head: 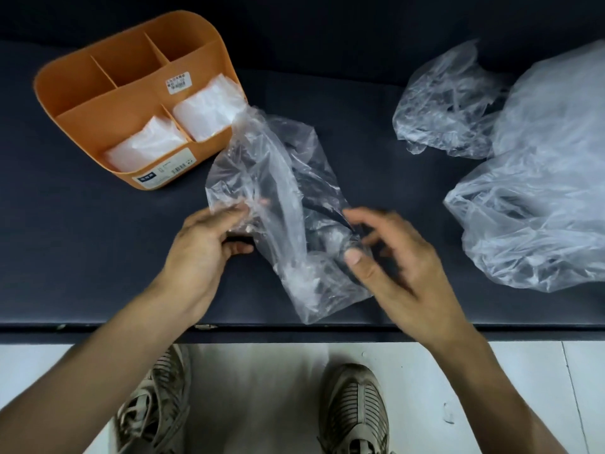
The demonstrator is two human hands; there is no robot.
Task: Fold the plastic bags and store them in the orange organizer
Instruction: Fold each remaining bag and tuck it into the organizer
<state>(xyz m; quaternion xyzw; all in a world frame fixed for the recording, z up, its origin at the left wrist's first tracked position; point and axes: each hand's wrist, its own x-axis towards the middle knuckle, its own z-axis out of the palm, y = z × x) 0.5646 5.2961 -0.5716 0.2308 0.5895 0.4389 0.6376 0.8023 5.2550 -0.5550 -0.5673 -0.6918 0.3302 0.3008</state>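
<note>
Across the dark table [82, 257] we see everything laid out, its near edge running just above our two shoes [157, 398] on the pale floor. Largest is the big clear bag [540, 208] heaped at the right edge, crumpled and puffed. Just beside it, toward the far right corner, lies a smaller crumpled bag [448, 103], touching the big one. Near the far left corner stands the orange organizer [98, 122], tilted in our view, with five compartments; the two nearest hold folded plastic bags [209, 106], white and stacked, while the three farther ones show only orange walls. At the middle of the near edge we hold the bag being worked [288, 198], a long clear one lying diagonally, its far end just reaching the organizer's corner and its near end at the table's edge. Our left hand [203, 244] pinches its left side, fingers under the film and thumb curled below. Our right hand [393, 263] grips the right side, thumb pressed on the plastic, its fingers blurred.
</note>
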